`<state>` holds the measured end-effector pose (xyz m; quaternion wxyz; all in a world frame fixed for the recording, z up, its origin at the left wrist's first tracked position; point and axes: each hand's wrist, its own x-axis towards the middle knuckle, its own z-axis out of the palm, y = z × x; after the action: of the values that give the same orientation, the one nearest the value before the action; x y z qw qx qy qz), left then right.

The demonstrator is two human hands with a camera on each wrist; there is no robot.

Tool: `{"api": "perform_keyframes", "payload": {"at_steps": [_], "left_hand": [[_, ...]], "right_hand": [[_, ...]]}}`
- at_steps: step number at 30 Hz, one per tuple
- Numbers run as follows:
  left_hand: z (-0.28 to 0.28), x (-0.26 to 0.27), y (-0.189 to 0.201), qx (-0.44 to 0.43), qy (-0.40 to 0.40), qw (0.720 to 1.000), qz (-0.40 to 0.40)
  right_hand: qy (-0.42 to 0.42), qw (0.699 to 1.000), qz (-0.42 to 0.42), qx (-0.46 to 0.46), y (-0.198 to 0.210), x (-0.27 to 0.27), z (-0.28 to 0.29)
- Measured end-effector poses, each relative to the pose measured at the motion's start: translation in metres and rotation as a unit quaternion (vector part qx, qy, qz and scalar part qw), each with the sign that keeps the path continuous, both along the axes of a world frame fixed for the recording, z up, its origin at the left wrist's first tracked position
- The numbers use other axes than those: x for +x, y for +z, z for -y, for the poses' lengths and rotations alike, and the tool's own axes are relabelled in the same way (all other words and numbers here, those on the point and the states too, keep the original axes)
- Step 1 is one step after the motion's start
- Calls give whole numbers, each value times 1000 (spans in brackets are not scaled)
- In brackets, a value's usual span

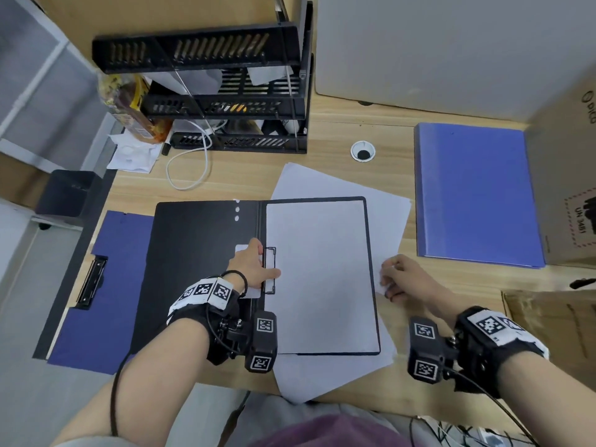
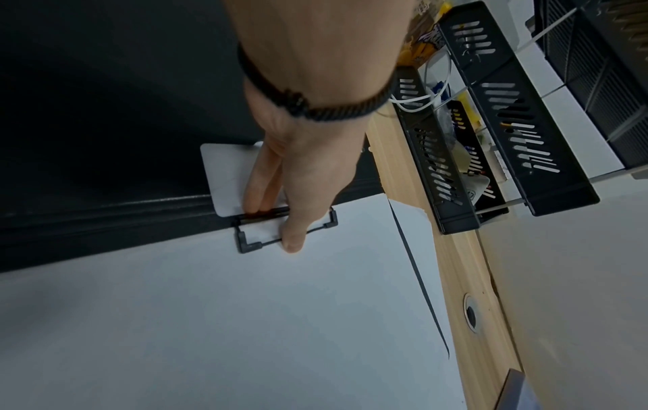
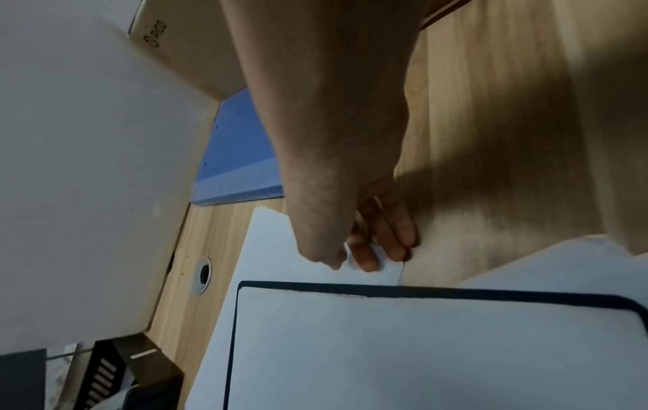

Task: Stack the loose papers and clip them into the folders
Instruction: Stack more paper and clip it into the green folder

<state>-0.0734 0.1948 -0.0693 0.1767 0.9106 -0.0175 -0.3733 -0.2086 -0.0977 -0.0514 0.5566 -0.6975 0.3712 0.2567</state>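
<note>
Pressing the left hand (image 1: 254, 269), fingers straight, onto the clip (image 1: 270, 256) over the paper stack (image 1: 322, 275) in the open black folder (image 1: 200, 253) on the table (image 1: 322, 140), pinching the edge of a loose sheet (image 1: 387, 221) with the right hand (image 1: 406, 279).

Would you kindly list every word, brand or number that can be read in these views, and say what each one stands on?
"PICO": brand mark on the cardboard box at the right of the desk.
"UN 3481": inside the red-dashed label on that box's side.
Unreadable: the print on the snack bag is too blurred.
The wrist markers carry coded squares, not words.
</note>
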Motion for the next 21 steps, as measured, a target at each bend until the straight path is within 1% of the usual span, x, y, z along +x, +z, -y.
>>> {"api": "perform_keyframes", "payload": {"at_steps": [3, 6, 7, 9, 10, 12, 14, 16, 18, 19, 21], "left_hand": [[-1, -3, 0, 13, 1, 1000, 16], [-6, -3, 3, -6, 14, 1000, 9], [-10, -2, 5, -32, 35, 999, -6], [-25, -1, 12, -105, 104, 988, -33], [-37, 0, 14, -132, 141, 981, -31], [-69, -1, 17, -149, 193, 970, 10], [-106, -3, 17, -115, 218, 967, 71], [-142, -7, 17, -50, 230, 966, 104], [-174, -14, 16, 27, 240, 968, 74], [-187, -18, 16, 44, 248, 966, 49], [-204, -23, 16, 43, 251, 966, 34]], "right_hand": [[-6, 999, 32, -1, 8, 5, -13], [25, 998, 39, 39, 14, 20, -37], [34, 997, 38, 52, 15, 27, -47], [52, 996, 34, 68, 17, 40, -69], [60, 995, 34, 74, 19, 45, -81], [76, 993, 33, 80, 20, 54, -105], [93, 993, 27, 74, 20, 60, -129], [113, 992, 10, 61, 20, 62, -151], [142, 988, -11, 55, 20, 62, -172], [160, 986, -19, 53, 23, 62, -182], [192, 980, -28, 44, 28, 62, -198]]}}
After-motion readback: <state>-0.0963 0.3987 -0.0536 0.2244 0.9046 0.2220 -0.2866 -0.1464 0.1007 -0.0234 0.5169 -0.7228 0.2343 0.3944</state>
